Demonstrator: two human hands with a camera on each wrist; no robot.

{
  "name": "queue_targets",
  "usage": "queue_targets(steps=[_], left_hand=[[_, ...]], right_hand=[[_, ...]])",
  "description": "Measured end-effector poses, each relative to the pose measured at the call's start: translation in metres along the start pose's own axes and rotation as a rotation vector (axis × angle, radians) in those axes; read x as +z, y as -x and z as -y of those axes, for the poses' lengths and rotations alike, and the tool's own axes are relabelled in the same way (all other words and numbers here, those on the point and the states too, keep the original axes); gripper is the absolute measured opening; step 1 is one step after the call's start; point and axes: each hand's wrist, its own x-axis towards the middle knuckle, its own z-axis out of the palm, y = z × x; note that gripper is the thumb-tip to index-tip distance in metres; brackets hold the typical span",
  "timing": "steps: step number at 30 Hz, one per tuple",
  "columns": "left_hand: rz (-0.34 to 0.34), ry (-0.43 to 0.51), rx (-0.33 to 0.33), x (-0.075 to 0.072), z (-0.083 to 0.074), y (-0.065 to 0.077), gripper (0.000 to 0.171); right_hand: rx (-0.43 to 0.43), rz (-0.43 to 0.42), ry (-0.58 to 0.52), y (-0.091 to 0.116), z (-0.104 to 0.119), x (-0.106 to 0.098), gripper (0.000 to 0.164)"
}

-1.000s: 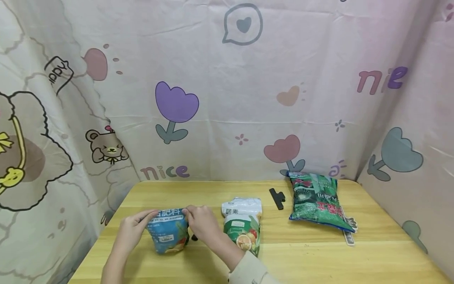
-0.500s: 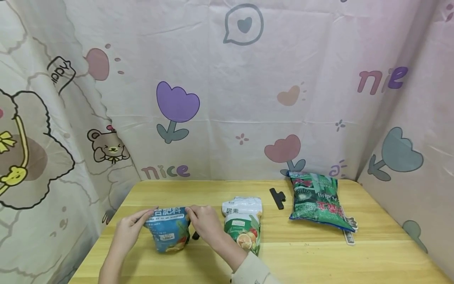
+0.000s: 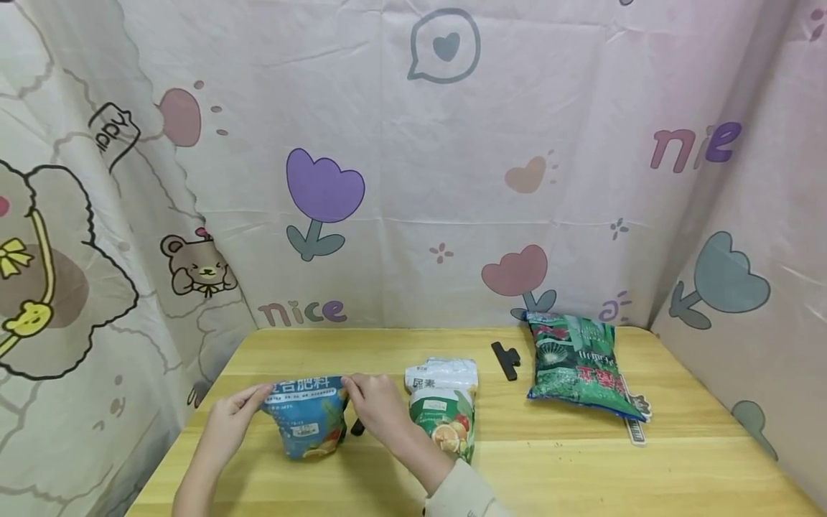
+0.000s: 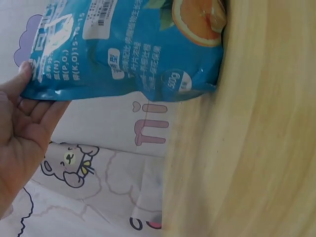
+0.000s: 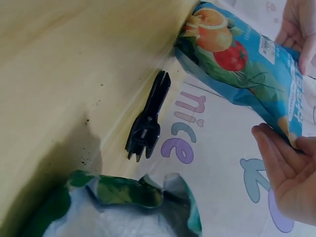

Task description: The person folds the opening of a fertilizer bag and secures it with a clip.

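Note:
A blue fertilizer bag (image 3: pixel 305 424) stands upright on the table, printed with fruit and white lettering. My left hand (image 3: pixel 229 422) pinches its top left corner between thumb and fingers, as the left wrist view shows. At the opposite top corner my right hand (image 3: pixel 376 408) pinches the edge. The bag's top edge is stretched between both hands. Just right of the bag, partly hidden by the right hand in the head view, lies a black bag clip (image 5: pixel 148 116). Close to my right forearm is a green and white bag (image 3: pixel 442 416) with a folded top.
A second black clip (image 3: pixel 506 361) lies farther back on the wooden table (image 3: pixel 549 481). Beside it rests a full green bag (image 3: pixel 575 366), partly over a flat white-edged item (image 3: pixel 636 431). Dark crumbs are scattered on the table. A printed curtain (image 3: pixel 400 273) hangs behind and along the sides.
Both hands have moved slightly apart, the left one leftward. The blue bag's top edge is now spread wider and flatter, with more of its lettering showing.

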Motion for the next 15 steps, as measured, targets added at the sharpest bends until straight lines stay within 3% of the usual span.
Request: queue_targets(steps=[6, 11, 15], left_hand=[[-0.016, -0.03, 0.015, 0.001, -0.001, 0.0, 0.041], [0.037, -0.026, 0.043, -0.001, -0.003, -0.002, 0.04], [0.049, -0.078, 0.119, -0.001, -0.008, -0.004, 0.031]], right_hand=[[-0.031, -0.029, 0.032, 0.001, -0.002, 0.002, 0.039], [0.016, 0.045, 0.023, -0.004, 0.0, 0.0, 0.025], [0.014, 0.1, 0.12, -0.009, 0.006, -0.002, 0.024]])
